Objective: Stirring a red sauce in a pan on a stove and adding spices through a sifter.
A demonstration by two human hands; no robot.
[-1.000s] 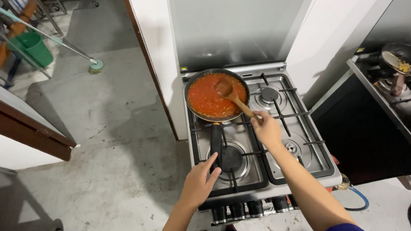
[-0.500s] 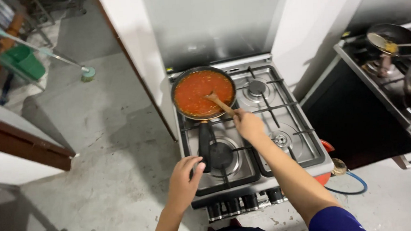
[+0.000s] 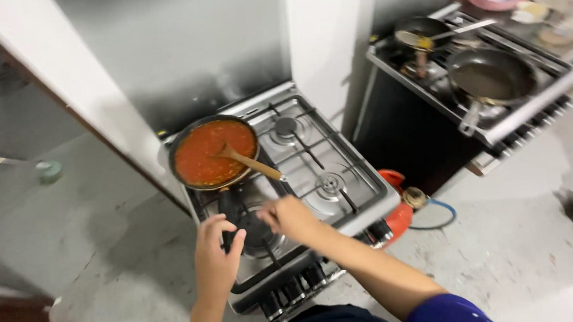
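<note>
A black frying pan [image 3: 178, 142] full of red sauce [image 3: 200, 161] sits on the back left burner of a steel gas stove [image 3: 361, 193]. A wooden spoon [image 3: 252, 162] lies in it, with the handle pointing out over the rim toward me. My left hand [image 3: 214, 261] is at the end of the pan's black handle [image 3: 227, 208], thumb and fingers around its tip. My right hand [image 3: 291, 218] hovers over the front burners just below the spoon's handle, fingers loosely curled and holding nothing.
To the right, a second stove [image 3: 528, 110] carries an empty dark pan [image 3: 490, 75] and a smaller pan with a utensil [image 3: 418, 33]. A red gas cylinder with a blue hose [image 3: 396, 217] stands between the stoves. White wall panels rise behind. A mop head [image 3: 50, 171] lies on the grey floor at left.
My right hand has let go of the wooden spoon and pulled back toward me; the spoon now rests in the pan. The view has swung right, showing more of the second stove.
</note>
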